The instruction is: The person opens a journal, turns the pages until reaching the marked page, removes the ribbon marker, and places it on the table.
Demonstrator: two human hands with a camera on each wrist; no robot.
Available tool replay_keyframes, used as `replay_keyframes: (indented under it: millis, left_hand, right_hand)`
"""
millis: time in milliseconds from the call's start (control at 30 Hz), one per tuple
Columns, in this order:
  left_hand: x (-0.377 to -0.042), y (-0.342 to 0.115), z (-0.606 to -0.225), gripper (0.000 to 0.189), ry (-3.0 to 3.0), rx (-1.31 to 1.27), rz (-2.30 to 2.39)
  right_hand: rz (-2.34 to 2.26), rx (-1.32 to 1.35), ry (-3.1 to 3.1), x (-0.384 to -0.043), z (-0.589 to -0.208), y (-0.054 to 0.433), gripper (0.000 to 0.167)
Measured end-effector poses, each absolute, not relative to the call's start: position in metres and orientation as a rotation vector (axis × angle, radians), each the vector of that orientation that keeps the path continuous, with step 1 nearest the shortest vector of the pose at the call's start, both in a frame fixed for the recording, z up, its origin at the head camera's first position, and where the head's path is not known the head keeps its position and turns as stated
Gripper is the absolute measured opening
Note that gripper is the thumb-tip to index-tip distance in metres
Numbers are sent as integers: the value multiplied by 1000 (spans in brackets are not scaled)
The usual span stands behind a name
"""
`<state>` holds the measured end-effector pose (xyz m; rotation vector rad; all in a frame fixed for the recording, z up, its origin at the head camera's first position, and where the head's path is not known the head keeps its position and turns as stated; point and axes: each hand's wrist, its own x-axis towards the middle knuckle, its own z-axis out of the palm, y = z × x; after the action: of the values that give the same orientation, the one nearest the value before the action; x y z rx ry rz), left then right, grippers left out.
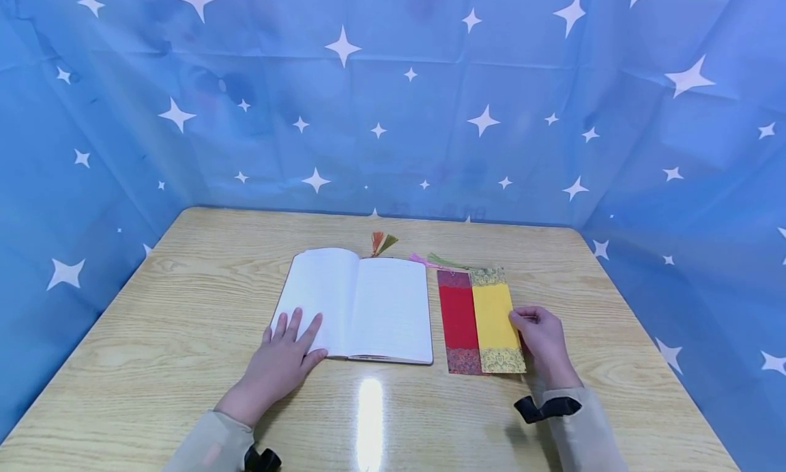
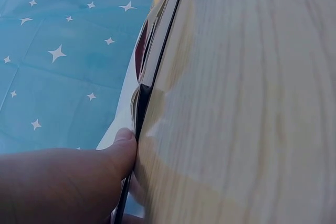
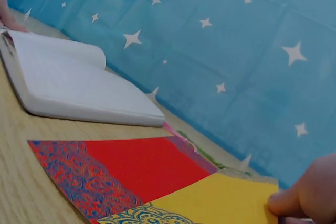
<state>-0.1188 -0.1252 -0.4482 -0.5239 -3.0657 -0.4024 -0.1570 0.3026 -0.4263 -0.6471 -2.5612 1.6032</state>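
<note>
An open notebook (image 1: 393, 308) with white pages lies on the table, its dark cover edge (image 2: 142, 109) showing in the left wrist view. My left hand (image 1: 279, 359) rests on the left page near the lower corner, fingers spread. To the notebook's right lie a red bookmark (image 1: 458, 318) and a yellow bookmark (image 1: 495, 315), both with patterned ends. The yellow one overlaps the red one's right side. My right hand (image 1: 543, 339) pinches the yellow bookmark's right edge between thumb and fingers. In the right wrist view that thumb (image 3: 286, 202) lies on top of the yellow bookmark.
A pink tassel (image 1: 424, 260) and a green tassel (image 1: 445, 261) trail above the two bookmarks. Orange (image 1: 377, 241) and olive (image 1: 387, 243) tassels stick out past the notebook's top edge. Behind the wooden table (image 1: 215, 274) hangs a blue star-patterned cloth (image 1: 393, 104).
</note>
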Motion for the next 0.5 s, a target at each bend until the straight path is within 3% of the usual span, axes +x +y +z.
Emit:
replay_keyframes:
  millis: [500]
  left_hand:
    - [-119, -126, -450, 61, -3062, -524, -406]
  right_hand:
    - [1143, -468, -2665, -156, -428, 303, 22]
